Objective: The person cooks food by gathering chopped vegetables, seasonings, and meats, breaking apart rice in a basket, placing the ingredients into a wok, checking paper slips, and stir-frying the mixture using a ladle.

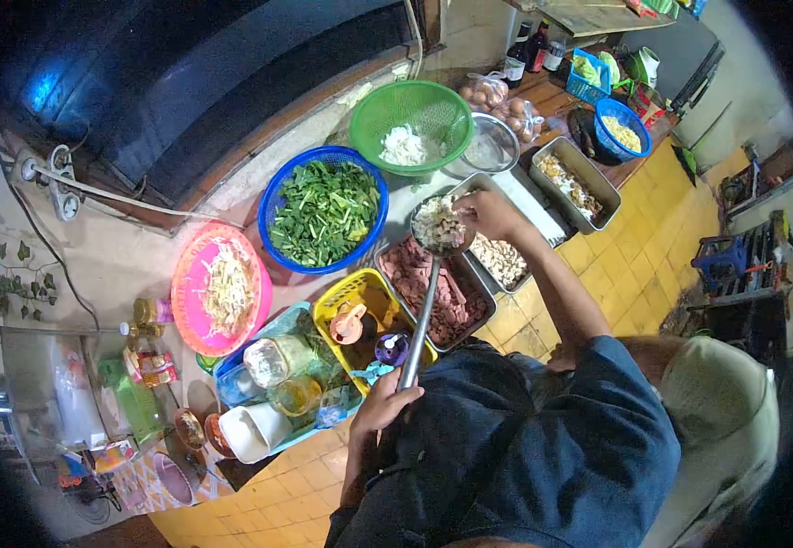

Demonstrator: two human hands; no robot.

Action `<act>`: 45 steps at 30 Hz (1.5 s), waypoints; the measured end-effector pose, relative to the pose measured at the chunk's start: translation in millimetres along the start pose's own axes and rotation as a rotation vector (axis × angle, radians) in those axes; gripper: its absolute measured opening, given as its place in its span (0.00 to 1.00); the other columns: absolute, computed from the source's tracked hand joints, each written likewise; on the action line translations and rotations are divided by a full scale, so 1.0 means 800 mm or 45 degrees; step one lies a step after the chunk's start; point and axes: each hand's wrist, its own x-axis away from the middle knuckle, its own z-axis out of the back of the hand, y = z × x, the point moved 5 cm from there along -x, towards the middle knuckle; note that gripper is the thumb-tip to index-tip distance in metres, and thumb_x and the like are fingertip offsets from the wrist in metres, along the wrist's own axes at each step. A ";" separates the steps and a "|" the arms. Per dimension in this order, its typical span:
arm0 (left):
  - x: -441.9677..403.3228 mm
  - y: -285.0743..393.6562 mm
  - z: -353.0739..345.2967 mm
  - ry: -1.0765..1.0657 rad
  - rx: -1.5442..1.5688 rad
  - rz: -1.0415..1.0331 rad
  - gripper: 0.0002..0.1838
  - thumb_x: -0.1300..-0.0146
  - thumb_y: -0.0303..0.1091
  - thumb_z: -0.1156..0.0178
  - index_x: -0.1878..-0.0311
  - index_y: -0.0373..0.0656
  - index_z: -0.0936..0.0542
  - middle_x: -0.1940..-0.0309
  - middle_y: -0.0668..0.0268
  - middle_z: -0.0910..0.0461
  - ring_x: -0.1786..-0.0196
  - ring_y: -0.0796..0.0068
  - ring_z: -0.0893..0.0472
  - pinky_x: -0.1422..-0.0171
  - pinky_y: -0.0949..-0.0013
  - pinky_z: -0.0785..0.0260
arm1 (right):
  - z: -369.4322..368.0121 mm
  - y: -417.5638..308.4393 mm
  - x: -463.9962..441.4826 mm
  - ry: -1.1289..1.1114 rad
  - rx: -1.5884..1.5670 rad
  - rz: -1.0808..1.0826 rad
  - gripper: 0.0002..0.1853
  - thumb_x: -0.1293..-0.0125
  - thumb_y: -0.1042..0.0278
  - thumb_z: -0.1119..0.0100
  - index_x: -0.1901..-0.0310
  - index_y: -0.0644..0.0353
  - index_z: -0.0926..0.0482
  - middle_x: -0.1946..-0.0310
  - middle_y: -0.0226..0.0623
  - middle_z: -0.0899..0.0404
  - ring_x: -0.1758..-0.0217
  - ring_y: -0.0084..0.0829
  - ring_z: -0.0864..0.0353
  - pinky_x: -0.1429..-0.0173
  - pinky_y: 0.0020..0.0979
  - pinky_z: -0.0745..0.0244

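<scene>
My left hand (383, 405) is closed around the long metal handle of a ladle (426, 315). The ladle's bowl holds pale, chopped food (438, 222) and hangs over the metal trays. At the bowl's right edge is my right hand (488, 219), its fingers bent down at the food; whether they pinch any is too small to tell. Below the bowl lies a metal tray of pinkish-brown sliced meat (433, 288). Beside it, partly under my right forearm, stands a tray of pale chopped pieces (500, 262).
Around stand a green basket (456, 114), a blue basket of chopped greens (323, 216), a pink basket of shreds (229, 288), a yellow basket (328, 297) and a blue bin of jars (227, 365). Further right are a metal tray (612, 195), egg bags and bottles. A person in light clothing (720, 429) is at right.
</scene>
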 end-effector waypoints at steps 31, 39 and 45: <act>0.017 0.011 -0.012 -0.038 0.037 0.035 0.10 0.43 0.36 0.40 0.69 0.44 0.30 0.78 0.75 0.34 0.74 0.83 0.34 0.69 0.76 0.41 | 0.029 -0.032 0.003 0.069 0.294 0.013 0.06 0.46 0.67 0.45 0.68 0.57 0.21 0.65 0.45 0.22 0.59 0.45 0.23 0.54 0.41 0.29; -0.002 0.019 -0.073 0.249 -0.135 -0.252 0.19 0.42 0.33 0.41 0.49 0.39 0.29 0.77 0.73 0.31 0.76 0.82 0.32 0.72 0.74 0.37 | 0.029 -0.008 -0.025 0.166 0.235 0.466 0.05 0.47 0.72 0.45 0.69 0.58 0.21 0.78 0.48 0.24 0.73 0.48 0.23 0.67 0.42 0.26; 0.013 0.033 -0.168 0.350 0.543 0.178 0.21 0.44 0.32 0.41 0.46 0.39 0.29 0.77 0.72 0.29 0.77 0.82 0.31 0.74 0.74 0.38 | -0.005 -0.014 -0.050 -0.023 0.495 0.673 0.07 0.43 0.69 0.49 0.66 0.54 0.21 0.80 0.48 0.24 0.74 0.45 0.21 0.68 0.43 0.25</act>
